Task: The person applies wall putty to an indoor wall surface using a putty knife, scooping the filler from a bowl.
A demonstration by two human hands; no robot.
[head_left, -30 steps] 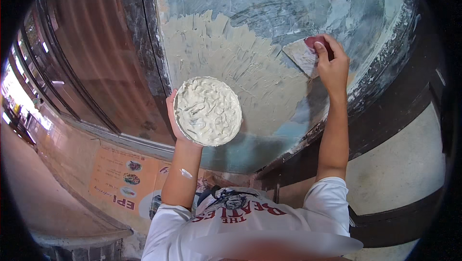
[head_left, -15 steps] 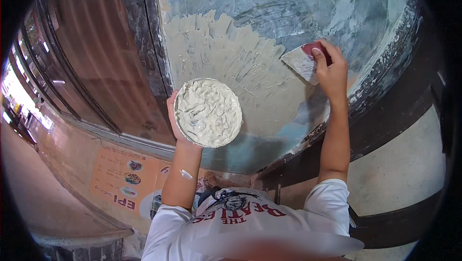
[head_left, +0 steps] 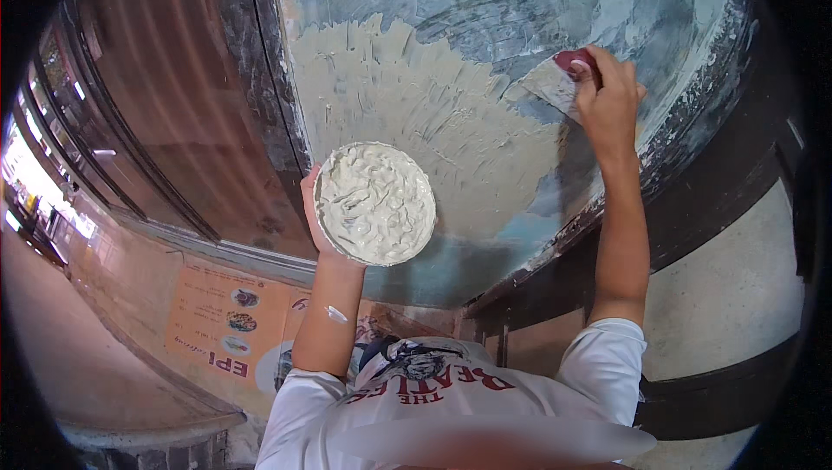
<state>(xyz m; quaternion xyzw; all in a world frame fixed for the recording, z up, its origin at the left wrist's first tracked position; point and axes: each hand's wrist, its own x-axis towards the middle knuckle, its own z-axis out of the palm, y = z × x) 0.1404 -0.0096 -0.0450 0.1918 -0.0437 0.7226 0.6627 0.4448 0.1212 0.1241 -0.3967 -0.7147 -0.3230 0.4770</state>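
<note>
My left hand (head_left: 313, 205) grips a round tub (head_left: 432, 220) from its left side; most of the fingers are hidden behind it. Thick off-white putty (head_left: 374, 201) with a ridged surface fills the tub. My right hand (head_left: 609, 97) pinches the dark red handle of a putty knife (head_left: 553, 87). Its broad, putty-smeared blade points left and lies against the wall (head_left: 520, 2), at the upper right edge of a beige putty coat (head_left: 399, 80). Above that coat the wall is blue-grey and streaked.
A dark frame strip (head_left: 247, 62) and a brown panel (head_left: 147, 80) border the wall on the left. Dark trim (head_left: 693, 227) runs along its right side. An orange printed poster (head_left: 225, 318) is at the lower left. A white smear (head_left: 336, 314) marks my left forearm.
My right hand has moved up and slightly right with the putty knife, and the beige coat reaches a little further at its upper right edge. The left hand and tub have stayed put.
</note>
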